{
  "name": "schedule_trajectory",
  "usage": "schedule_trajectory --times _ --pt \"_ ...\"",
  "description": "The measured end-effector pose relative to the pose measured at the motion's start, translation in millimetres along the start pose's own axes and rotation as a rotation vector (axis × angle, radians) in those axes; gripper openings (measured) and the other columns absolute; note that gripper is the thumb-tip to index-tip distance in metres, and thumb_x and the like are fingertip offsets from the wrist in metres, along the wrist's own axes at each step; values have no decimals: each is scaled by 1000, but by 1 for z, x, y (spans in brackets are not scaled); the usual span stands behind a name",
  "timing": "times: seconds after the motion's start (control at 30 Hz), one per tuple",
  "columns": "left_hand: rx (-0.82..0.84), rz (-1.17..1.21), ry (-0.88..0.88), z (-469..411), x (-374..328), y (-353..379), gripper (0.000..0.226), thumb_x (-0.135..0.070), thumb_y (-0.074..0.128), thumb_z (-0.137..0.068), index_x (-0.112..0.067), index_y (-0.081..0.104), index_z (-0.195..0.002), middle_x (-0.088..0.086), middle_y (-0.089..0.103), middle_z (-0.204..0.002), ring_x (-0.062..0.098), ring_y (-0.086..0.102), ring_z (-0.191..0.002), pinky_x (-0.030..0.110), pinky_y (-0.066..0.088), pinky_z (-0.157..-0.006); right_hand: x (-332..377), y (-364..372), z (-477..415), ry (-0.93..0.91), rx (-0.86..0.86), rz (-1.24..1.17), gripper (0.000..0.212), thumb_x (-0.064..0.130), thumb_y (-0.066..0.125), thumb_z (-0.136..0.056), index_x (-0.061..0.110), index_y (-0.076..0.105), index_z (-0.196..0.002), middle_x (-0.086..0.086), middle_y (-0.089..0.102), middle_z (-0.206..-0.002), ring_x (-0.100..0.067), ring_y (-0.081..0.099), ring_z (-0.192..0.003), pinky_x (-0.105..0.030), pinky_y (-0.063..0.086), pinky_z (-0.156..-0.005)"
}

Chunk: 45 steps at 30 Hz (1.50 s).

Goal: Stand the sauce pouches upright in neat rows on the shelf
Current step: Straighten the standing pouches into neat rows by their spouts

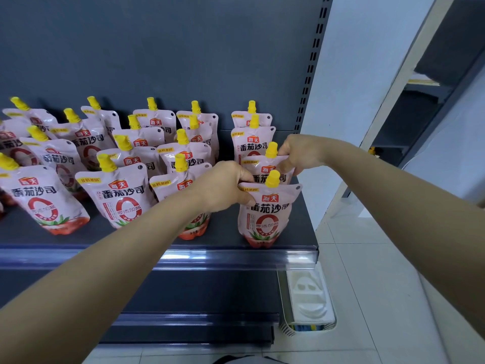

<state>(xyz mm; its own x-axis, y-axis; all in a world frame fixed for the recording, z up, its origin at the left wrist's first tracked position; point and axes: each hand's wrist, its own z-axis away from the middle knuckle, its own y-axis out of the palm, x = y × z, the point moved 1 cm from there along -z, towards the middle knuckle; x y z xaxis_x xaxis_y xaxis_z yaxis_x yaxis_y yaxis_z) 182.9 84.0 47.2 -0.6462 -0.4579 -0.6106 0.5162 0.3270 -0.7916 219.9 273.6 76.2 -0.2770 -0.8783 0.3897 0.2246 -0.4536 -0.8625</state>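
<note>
Squaring the rightmost row of tomato sauce pouches on the dark shelf (131,237).

Our left hand (223,187) pinches the front pouch (267,216) by its top-left corner; our right hand (299,153) appears to grip the second pouch (265,169) at its top-right edge, keeping both upright and aligned near the shelf's front.

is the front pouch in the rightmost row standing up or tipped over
Upright: the front pouch rests on its base at the shelf edge, yellow cap on top; the left hand pinches its top corner.
</note>
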Motion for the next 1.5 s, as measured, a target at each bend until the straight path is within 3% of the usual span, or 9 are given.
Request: schedule_trajectory --times 0.3,0.57,0.77,1.0,1.13,1.23,1.3,1.37,1.5 --pt "-14 -26 36 -2 -1 -2 17 -9 74 -76 -3 73 -91 10 74 -93 20 67 -89 34 54 -84 2 -1 0 7 15 23 20 18 64 -90 3 70 -100 -5 67 -94 -25 66 -89 -25 55 -73" --pt "73 7 59 4 -6 -13 21 -26 75 -75 -14 73 -92 1 73 -90 13 66 -87 33 54 -81 1 -7 6 27 75 89 4 11 65 -87 16 66 -87 -1 68 -89 -25 67 -92 -28 54 -81" --pt "-173 69 125 -2 -20 -49 12 -19 65 -85 -13 70 -95 -1 69 -89 15 65 -89 30 51 -86 3 -32 18 109 123 151 46 -9 52 -86 14 63 -124 -5 64 -125 -22 60 -114 -30 50 -95" --pt "23 -226 92 -45 -13 -42 32 -21 73 -79 -11 64 -107 2 62 -98 20 60 -90 28 48 -72 7 -38 -7 58 -414 -15 36 3 55 -90 5 60 -126 -11 63 -127 -25 59 -116 -31 45 -96" --pt "105 -309 83 -58 -7 -28 15 -18 71 -78 -11 60 -70 1 52 -65 20 48 -63 28 38 -53 8 -34 -35 15 -399 81 51 16 60 -91 6 47 -139 -11 51 -142 -28 51 -128 -34 40 -104" --pt "116 -313 63 -66 -4 -22 19 -21 74 -75 -3 67 -78 14 63 -72 30 55 -65 36 46 -58 2 -35 -59 -29 -333 112 53 20 61 -90 9 47 -140 -9 50 -143 -27 52 -126 -31 40 -98" --pt "121 -288 36 -70 -2 -20 26 -23 75 -74 1 65 -78 12 56 -65 25 49 -58 34 40 -54 -4 -34 -73 -45 -275 93 46 21 61 -91 9 54 -135 -7 57 -135 -25 55 -120 -26 38 -90" --pt "130 -254 17 -72 -2 -21 30 -23 76 -73 5 64 -75 9 49 -63 20 42 -57 31 35 -54 -7 -32 -82 -64 -237 52 28 21 62 -91 4 67 -112 -7 65 -99 -22 56 -95 -24 37 -77" --pt "121 -210 -20 -78 0 -21 26 -19 76 -74 3 63 -69 8 54 -64 19 49 -62 31 42 -61 -11 -31 -90 -93 -218 -13 30 17 64 -90 -8 63 -74 -7 37 -65 -21 43 -67 -27 38 -66"
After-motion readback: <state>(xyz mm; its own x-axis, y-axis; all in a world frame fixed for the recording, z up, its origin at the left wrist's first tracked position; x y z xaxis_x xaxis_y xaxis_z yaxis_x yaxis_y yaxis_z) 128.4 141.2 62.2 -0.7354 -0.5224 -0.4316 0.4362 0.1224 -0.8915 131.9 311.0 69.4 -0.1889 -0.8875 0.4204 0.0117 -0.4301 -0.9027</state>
